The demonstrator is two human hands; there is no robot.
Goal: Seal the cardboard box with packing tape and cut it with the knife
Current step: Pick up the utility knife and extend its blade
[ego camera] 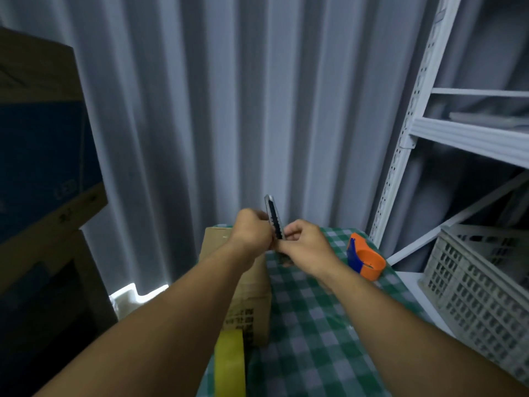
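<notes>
Hands meet in the middle of the head view, raised above the table. The right hand (300, 243) grasps the lower part of the knife (274, 217), a utility knife with a grey metal body and a dark slider strip, which stands nearly upright with its tip toward the curtain (229, 96). The left hand (252, 229) is curled into a loose fist and touches the knife's side at about its middle; whether it pinches the slider or only leans on it, I cannot tell.

Under the left forearm lies the cardboard box (246, 296), brown, with dark printed text on its near part. It rests on the table with a green and white checked cloth (315, 325). A strip of yellow packing tape (230, 365) runs from the near edge of the box down toward the bottom of the picture. To the right of the hands, on the cloth, lies an orange and blue tape dispenser (365, 260), apart from the box.

At far right stand a white metal shelf (415, 133) and a grey plastic crate (481, 282). At left are stacked cartons (43, 138).
</notes>
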